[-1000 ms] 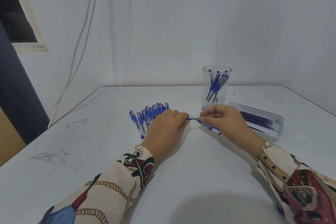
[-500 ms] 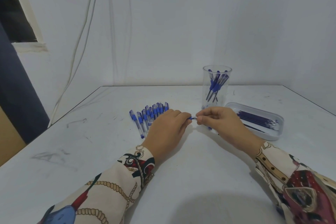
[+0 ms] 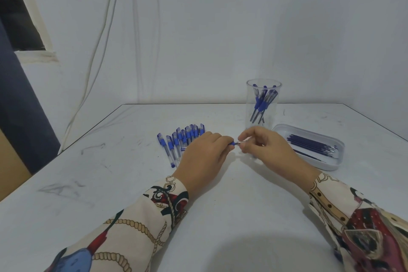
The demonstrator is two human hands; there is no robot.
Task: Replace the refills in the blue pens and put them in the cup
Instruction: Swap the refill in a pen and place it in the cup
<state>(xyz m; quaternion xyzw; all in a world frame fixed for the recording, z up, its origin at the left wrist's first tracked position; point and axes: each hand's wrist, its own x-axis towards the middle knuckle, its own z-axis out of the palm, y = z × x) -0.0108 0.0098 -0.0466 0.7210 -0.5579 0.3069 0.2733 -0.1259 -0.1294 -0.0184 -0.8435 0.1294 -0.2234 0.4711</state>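
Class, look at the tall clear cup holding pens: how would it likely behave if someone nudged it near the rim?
The cup is tall and narrow, so it would probably tip rather than slide. It looks like thin clear plastic, so likely light. The pens inside lean to one side, which may help it topple that way.

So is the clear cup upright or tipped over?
Upright. The cup stands on the table with its open rim on top; several blue pens lean inside.

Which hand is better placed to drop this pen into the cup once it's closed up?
Right hand: it sits just in front of the cup, while the left hand is farther off.
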